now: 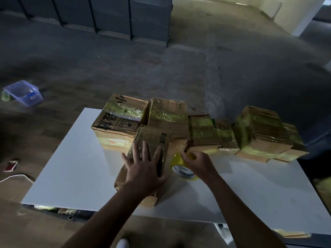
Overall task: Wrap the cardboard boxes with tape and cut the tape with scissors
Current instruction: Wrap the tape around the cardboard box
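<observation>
A long cardboard box [152, 138] lies lengthwise on the white table [75, 158], near its middle. My left hand [143, 169] presses flat on top of this box with fingers spread. Just right of the box, my right hand [197, 163] grips a roll of yellow tape [180, 169] that touches the box's right side. No scissors are in view.
Several cardboard boxes bound in yellow tape stand along the table's far edge, from a large printed one [116, 122] to a stack at the right [265, 133]. A clear plastic tub [23, 93] sits on the floor at left. Dark shelving lines the far wall.
</observation>
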`<state>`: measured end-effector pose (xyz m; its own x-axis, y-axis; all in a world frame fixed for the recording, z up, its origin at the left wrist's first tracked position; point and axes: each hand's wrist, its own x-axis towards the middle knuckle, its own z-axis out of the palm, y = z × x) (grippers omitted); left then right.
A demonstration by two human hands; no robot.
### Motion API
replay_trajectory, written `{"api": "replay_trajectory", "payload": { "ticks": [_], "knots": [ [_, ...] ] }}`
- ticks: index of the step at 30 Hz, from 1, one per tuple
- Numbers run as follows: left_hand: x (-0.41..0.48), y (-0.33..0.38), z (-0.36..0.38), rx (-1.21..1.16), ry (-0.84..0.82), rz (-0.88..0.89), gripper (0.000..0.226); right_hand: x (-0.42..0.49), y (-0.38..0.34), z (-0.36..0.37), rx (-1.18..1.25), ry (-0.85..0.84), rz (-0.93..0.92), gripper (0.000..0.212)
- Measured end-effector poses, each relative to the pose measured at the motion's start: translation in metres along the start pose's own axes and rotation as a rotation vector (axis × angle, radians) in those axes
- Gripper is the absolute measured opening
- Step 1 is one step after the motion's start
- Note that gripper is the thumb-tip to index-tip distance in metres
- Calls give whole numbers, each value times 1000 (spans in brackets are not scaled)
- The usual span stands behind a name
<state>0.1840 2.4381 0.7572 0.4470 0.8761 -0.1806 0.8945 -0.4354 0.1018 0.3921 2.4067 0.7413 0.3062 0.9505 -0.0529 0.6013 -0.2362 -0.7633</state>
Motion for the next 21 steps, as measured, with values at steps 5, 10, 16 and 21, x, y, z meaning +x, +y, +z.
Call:
{"api": "replay_trajectory", "payload": {
  "ticks": [5, 10, 16, 21],
  "knots": [
    [2, 0, -8, -16, -37, -18, 97, 2, 4, 15, 44, -9, 13, 50],
    [-6, 0, -9, -109, 67, -32, 84, 2, 5, 15, 40, -63, 32, 47],
    [-19, -6, -1, -517, 200, -87, 76, 2, -20, -7, -18, -35, 0, 40],
    [-28, -8, 21, -1048, 170, -166, 80, 2, -43, -20, -6, -29, -140, 32]
  ]
}}
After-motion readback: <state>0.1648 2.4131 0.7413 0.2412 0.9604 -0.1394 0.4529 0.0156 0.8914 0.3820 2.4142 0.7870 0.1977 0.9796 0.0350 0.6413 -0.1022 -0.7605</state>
